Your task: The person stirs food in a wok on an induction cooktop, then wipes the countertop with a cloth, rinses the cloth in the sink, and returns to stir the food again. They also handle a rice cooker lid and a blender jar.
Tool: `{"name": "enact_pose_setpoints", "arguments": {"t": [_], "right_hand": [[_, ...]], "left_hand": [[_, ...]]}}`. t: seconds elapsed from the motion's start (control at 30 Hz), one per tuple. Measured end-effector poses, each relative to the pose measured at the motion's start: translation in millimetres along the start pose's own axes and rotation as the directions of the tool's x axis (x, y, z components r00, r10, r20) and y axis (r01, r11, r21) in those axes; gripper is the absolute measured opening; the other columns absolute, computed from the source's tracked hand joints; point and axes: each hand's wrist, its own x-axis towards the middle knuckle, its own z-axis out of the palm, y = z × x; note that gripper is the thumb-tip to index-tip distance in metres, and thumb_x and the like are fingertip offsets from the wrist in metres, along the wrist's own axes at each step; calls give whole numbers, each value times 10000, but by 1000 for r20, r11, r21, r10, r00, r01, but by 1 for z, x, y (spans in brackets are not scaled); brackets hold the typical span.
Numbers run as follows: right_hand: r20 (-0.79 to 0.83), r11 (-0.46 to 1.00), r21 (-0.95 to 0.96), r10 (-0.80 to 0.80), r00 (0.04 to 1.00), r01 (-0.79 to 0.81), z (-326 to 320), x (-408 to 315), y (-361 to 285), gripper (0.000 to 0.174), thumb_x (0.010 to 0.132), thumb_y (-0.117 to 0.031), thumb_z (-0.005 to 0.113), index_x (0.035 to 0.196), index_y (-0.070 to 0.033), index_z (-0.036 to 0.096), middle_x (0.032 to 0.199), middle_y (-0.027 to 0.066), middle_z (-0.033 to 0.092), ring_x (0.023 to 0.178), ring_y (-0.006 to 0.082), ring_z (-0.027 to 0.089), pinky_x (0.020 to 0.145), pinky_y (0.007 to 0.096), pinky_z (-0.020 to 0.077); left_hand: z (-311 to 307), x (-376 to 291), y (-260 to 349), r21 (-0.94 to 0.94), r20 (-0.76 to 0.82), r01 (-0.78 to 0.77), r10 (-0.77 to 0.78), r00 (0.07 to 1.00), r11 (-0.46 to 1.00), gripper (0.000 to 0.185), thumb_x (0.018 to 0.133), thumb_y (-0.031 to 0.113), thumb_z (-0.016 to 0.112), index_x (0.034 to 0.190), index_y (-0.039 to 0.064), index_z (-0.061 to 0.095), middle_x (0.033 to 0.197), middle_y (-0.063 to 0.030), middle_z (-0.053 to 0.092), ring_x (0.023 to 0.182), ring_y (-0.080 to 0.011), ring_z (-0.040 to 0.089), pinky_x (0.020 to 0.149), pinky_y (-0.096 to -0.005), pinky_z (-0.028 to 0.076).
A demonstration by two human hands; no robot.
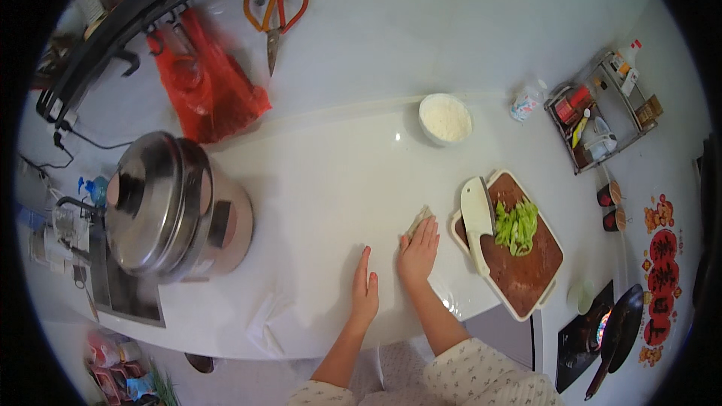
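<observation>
My right hand [418, 254] presses a crumpled, pale cloth [418, 224] flat on the white countertop [316, 180]. To its left, my left hand [366, 290] is held edge-on with fingers apart and nothing in it. Just right of my right hand lies a cutting board [522, 287] with a pale rim and brown surface. A white-handled cleaver [478, 214] rests along the board's left side, beside a pile of sliced green vegetable [516, 226]. A white bowl [431, 134] of pale powder, which looks like flour, stands near the wall.
At left stands a large lidded metal pot [152, 203] near a sink [132, 299]. A red plastic bag [217, 96] and scissors [273, 28] hang above. On the right are a gas stove [575, 349] with a lit burner, a black wok [623, 327] and a wall rack [615, 155].
</observation>
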Motion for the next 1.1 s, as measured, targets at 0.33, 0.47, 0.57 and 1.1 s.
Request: {"name": "enact_pose_setpoints", "arguments": {"t": [0.33, 0.47, 0.57, 1.1], "right_hand": [[5, 978, 50, -205, 979, 204, 57, 211, -27, 574, 906, -191, 524, 1393, 49, 339, 1470, 197, 329, 1371, 324, 292, 1142, 422, 213], [268, 818, 231, -575, 773, 528, 42, 186, -48, 532, 896, -153, 515, 1378, 26, 379, 1440, 162, 392, 1340, 299, 355, 1122, 423, 263], [233, 797, 263, -599, 766, 544, 43, 179, -56, 469, 889, -111, 508, 1338, 10, 448, 1403, 134, 450, 1302, 271, 417, 1103, 410, 303], [416, 293, 607, -909, 19, 739, 28, 46, -78, 463, 863, -18, 487, 1318, -98, 522, 1460, 28, 398, 1336, 185, 377, 1122, 359, 294]], "left_hand": [[7, 120, -14, 33, -120, 33, -29, 992, 999, 521, 954, 154, 370, 1440, -7, 273, 1476, -184, 319, 1398, -286, 265, 1150, -400, 199], [-3, 130, -16, -87, -226, 24, -43, 973, 996, 530, 973, 228, 378, 1433, -13, 275, 1460, -199, 335, 1390, -297, 279, 1148, -414, 211], [-19, 120, -13, -188, -328, 11, -73, 942, 982, 545, 987, 284, 384, 1428, -18, 277, 1448, -210, 347, 1384, -305, 289, 1146, -425, 220], [-53, 24, 1, -222, -515, -126, -7, 857, 967, 531, 1010, 345, 393, 1387, -26, 339, 1367, -209, 444, 1313, -311, 397, 1118, -460, 288]]}}
